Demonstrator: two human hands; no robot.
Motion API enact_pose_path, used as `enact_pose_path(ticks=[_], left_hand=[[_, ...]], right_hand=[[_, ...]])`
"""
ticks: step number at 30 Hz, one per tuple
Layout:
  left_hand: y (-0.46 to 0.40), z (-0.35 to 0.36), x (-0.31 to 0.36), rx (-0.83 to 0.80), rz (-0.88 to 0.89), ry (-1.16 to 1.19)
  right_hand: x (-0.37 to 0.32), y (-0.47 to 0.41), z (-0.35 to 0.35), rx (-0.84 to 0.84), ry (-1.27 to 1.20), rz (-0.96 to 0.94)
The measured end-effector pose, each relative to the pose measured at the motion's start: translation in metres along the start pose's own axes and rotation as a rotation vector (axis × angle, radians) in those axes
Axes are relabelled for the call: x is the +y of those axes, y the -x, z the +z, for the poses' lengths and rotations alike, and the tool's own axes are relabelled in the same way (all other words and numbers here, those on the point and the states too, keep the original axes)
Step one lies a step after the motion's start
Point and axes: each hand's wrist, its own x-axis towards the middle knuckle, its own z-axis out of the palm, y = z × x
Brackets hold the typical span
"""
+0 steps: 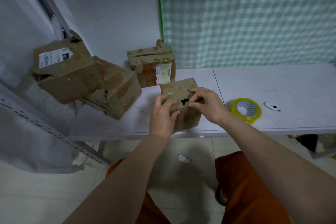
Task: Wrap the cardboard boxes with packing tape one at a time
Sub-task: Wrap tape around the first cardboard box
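Both arms reach forward to the small box (181, 103) on the table (272, 87). Left hand (163, 114) curls round its near-left corner; right hand (205, 103) pinches its top flap. Tape roll (246, 110) sits at 3 o'clock from the box.

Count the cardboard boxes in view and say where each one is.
4. One box is under both hands at the table's front edge. One box stands behind it by the wall. Two sit at the left: a box on the table and a tilted box leaning on it.
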Motion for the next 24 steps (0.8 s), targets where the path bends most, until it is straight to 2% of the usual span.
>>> enact_pose_path(ticks=[4,10,16,24], left_hand=[[-0.001,0.001,0.001,-0.002,-0.002,0.003],[-0.001,0.001,0.0,0.001,0.005,-0.008],[-0.003,0.002,0.0,-0.01,-0.014,-0.022],[0.004,0.008,0.001,0.041,0.121,-0.301]], right_hand=[[0.004,-0.005,0.001,0.004,-0.018,0.007],[-0.002,-0.012,0.013,0.16,-0.14,0.078],[-0.005,-0.015,0.013,0.127,-0.106,0.105],[-0.003,-0.014,0.016,0.246,-0.09,0.164]])
